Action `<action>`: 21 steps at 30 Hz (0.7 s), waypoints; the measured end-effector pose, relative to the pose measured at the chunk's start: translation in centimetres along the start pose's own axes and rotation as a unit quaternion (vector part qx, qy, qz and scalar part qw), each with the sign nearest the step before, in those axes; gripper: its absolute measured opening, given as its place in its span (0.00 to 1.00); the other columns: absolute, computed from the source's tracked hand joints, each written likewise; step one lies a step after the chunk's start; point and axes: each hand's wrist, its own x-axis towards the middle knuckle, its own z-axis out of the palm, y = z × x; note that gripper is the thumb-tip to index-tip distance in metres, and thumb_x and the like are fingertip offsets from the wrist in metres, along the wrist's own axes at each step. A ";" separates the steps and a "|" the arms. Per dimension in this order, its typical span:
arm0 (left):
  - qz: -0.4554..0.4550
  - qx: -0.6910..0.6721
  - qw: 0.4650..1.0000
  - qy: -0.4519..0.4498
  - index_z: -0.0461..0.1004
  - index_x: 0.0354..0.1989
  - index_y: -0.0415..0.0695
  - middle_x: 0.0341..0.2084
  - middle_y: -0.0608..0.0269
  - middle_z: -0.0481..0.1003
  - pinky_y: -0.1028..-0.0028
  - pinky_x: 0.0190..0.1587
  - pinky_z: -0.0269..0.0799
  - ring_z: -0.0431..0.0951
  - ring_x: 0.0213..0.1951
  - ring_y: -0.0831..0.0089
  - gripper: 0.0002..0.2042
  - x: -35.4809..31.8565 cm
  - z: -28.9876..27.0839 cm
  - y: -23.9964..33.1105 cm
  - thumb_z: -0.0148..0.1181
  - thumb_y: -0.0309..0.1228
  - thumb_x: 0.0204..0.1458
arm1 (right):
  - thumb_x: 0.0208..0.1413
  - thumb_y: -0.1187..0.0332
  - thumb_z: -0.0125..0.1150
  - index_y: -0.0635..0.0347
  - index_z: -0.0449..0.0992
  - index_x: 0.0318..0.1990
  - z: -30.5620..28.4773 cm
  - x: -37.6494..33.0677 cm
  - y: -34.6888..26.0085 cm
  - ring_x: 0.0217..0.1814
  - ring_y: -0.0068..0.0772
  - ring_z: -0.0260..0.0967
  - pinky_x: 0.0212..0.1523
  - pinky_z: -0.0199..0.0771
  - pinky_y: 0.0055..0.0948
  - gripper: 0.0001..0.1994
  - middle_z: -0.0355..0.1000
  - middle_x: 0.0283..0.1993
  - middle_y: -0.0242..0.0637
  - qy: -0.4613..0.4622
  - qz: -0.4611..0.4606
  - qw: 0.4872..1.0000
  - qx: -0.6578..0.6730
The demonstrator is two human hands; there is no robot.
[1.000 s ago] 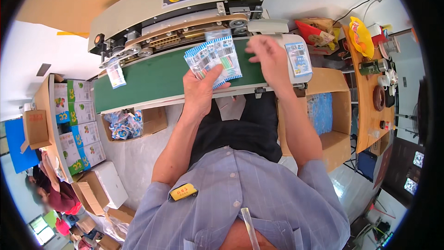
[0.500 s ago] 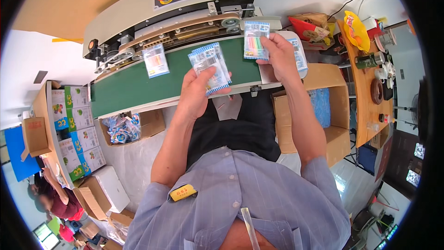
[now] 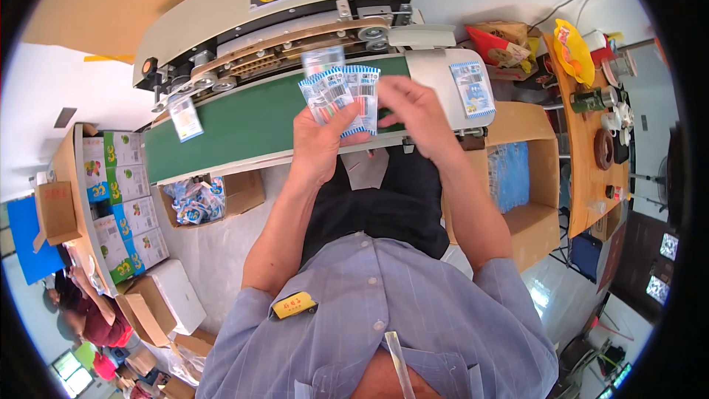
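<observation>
Green belt (image 3: 244, 129) ran across the sealing machine (image 3: 295, 7) in front of you, and your two hands worked just above its right half. Your left hand (image 3: 317, 144) was clenched on a fanned stack of small blue-and-white sachets (image 3: 341, 96), thumb across the front, the stack held upright and tilted toward the sealing rollers (image 3: 295, 48). Your right hand (image 3: 413, 107) rested with its fingertips against the right edge of that stack; whether it pinched a single sachet or only touched the fan could not be told. One loose sachet (image 3: 185, 118) lay on the belt near its left end, just below the rollers. Another sachet (image 3: 473, 89) lay flat on the white feed plate (image 3: 436, 74) at the right end of the belt, beside your right wrist.

Judged risks at this point:
- The fan was held loosely spread. Slack thumb pressure would likely let several sachets drop on the belt at once and feed overlapped.
- Your fingers were near the rollers. Reaching further in to align a sachet could bring them into the nip.
- The sachet on the feed plate lay near the plate's edge; a brush from your right forearm could push it into the open cardboard box (image 3: 532, 177) below.
</observation>
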 end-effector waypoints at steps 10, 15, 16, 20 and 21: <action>-0.025 -0.002 1.000 0.003 0.74 0.48 0.38 0.40 0.59 0.78 0.69 0.37 0.83 0.81 0.41 0.68 0.12 0.0 0.1 -0.2 0.58 0.30 0.59 | 0.61 0.64 0.57 0.62 0.77 0.47 -3.9 0.5 -1.5 0.37 0.21 0.75 0.27 0.80 0.21 0.13 0.77 0.39 0.33 0.150 0.003 0.989 0.005; -0.033 -0.013 0.999 -0.034 0.72 0.50 0.35 0.42 0.54 0.78 0.69 0.40 0.83 0.81 0.44 0.63 0.14 -0.3 -0.6 0.0 0.57 0.31 0.60 | 0.62 0.63 0.57 0.64 0.76 0.47 -4.3 3.3 -1.6 0.38 0.21 0.75 0.29 0.80 0.21 0.14 0.76 0.41 0.34 0.127 0.045 0.991 -0.020; -0.033 -0.014 0.999 -0.032 0.72 0.50 0.35 0.42 0.54 0.78 0.69 0.40 0.83 0.81 0.44 0.63 0.14 -0.4 -0.8 0.0 0.57 0.31 0.60 | 0.61 0.63 0.57 0.64 0.76 0.48 -4.1 3.8 -1.4 0.39 0.22 0.75 0.30 0.80 0.22 0.14 0.76 0.41 0.34 0.101 0.051 0.993 -0.021; -0.052 -0.013 0.997 -0.049 0.73 0.49 0.34 0.42 0.54 0.78 0.69 0.43 0.82 0.81 0.44 0.63 0.13 -0.5 -1.0 0.3 0.59 0.27 0.58 | 0.61 0.61 0.58 0.65 0.75 0.49 -2.7 5.7 -0.5 0.43 0.26 0.74 0.35 0.80 0.27 0.16 0.76 0.42 0.35 0.024 0.072 0.997 -0.033; -0.060 -0.016 0.996 -0.056 0.73 0.49 0.34 0.42 0.54 0.78 0.70 0.43 0.82 0.81 0.43 0.63 0.12 -0.6 -0.9 0.4 0.59 0.25 0.57 | 0.61 0.61 0.58 0.65 0.75 0.49 -2.4 5.8 -0.2 0.43 0.26 0.74 0.35 0.80 0.27 0.16 0.76 0.42 0.35 0.023 0.073 0.997 -0.033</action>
